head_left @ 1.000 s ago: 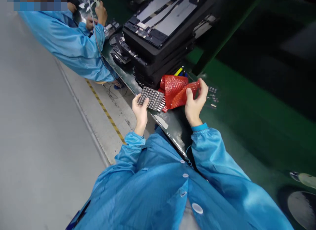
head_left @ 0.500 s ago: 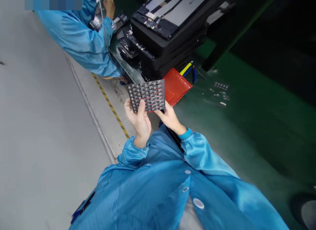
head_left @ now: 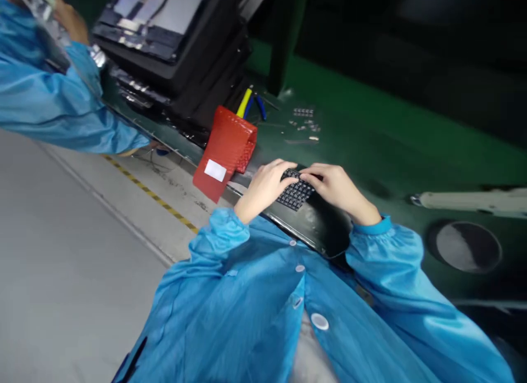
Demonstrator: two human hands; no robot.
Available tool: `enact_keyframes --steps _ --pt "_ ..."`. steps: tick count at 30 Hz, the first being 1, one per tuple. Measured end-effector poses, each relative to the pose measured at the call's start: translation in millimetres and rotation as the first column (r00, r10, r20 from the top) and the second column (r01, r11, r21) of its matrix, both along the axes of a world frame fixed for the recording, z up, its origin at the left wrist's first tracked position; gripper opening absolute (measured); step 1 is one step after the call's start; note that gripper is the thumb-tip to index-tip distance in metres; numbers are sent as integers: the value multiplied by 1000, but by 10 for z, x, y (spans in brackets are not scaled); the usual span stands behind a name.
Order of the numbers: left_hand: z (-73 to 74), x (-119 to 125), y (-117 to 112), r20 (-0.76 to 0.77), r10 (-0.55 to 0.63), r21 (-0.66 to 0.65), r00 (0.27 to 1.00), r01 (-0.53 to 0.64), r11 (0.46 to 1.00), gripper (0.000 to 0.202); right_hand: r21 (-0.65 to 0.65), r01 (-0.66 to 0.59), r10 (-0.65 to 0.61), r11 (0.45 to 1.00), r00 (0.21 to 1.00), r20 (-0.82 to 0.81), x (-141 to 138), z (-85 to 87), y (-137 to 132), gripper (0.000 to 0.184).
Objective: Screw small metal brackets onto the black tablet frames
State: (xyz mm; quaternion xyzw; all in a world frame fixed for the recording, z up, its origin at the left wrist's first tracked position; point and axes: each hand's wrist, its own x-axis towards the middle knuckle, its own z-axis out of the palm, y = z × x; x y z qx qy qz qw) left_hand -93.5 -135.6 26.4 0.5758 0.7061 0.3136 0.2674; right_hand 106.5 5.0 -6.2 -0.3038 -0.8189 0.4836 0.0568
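A dark panel of small circuit boards (head_left: pixel 295 192) lies flat on the green table (head_left: pixel 370 147) near its front edge. My left hand (head_left: pixel 265 186) and my right hand (head_left: pixel 335 186) both rest on it with curled fingers gripping its upper edge. A red bubble-wrap bag (head_left: pixel 225 150) with a white label hangs over the table's edge just left of my left hand.
A stack of black trays (head_left: pixel 177 48) stands at the back left. Yellow and blue-handled cutters (head_left: pixel 251 104) and several loose small boards (head_left: pixel 304 119) lie behind the bag. A co-worker's blue sleeve (head_left: pixel 49 97) is at far left. A white tool (head_left: pixel 469 199) and a round hole (head_left: pixel 467 246) are to the right.
The panel has come down from in front of my chest onto the table, with both hands on it. The red bag now droops over the table's edge. The view has swung right.
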Motion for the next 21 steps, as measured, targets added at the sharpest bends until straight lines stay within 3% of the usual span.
enact_keyframes --steps 1,3,11,15,21 --pt "-15 -43 126 -7 -98 -76 995 97 992 27 10 -16 15 1000 998 55 46 -25 54 53" --pt "-55 -114 350 -6 -174 -152 985 171 974 15 23 -39 35 999 988 151 100 -72 140 53" --pt "-164 -198 868 -22 -403 -292 915 380 878 7 15 -79 67 997 920 386 72 -122 280 54" --pt "-188 -173 978 -67 -468 -317 881 426 847 5 7 -93 81 996 900 428 12 -118 309 55" --pt "-190 -158 906 -116 -482 -299 868 433 851 11 6 -67 58 998 906 419 -23 -152 285 56"
